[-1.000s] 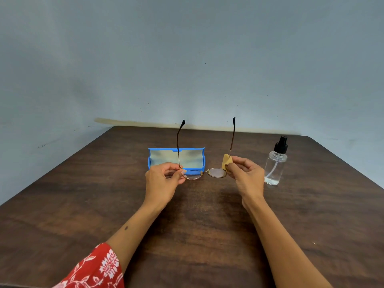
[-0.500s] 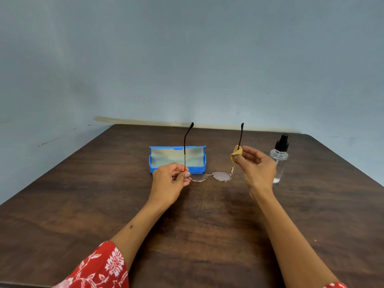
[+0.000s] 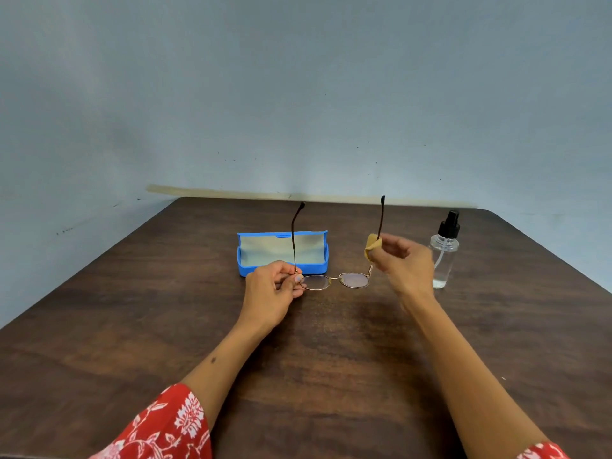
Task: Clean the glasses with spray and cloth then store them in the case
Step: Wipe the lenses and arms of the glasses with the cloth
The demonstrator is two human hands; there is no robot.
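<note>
Two bare forearms reach from the near edge across your dark wooden table (image 3: 132, 326), each with a red floral sleeve (image 3: 165, 425) at the elbow end. Your left hand (image 3: 271, 289) is pinched shut on the glasses (image 3: 334, 280) at the left hinge, thumb and forefinger pressed together just where the left temple arm meets the rim. The glasses are thin, gold-rimmed and oval-lensed; they are held lenses down at the centre of the table, though whether the rims touch the wood or hang just above it cannot be told from this view. Both dark temple arms stand nearly upright, tips pointing up toward the far wall. Your right hand (image 3: 402, 260), somewhat blurred, is closed on a small tan cloth (image 3: 371, 248), and the cloth is folded around the lower part of the right temple arm, a little above the hinge. Just beyond your left hand lies the blue case (image 3: 318, 266), open, its pale lining facing you and its lid standing up at the far side. To the right of your right hand, near the table's right edge, the clear spray bottle (image 3: 443, 256) stands upright with its black nozzle on top and a little liquid at the bottom.
</note>
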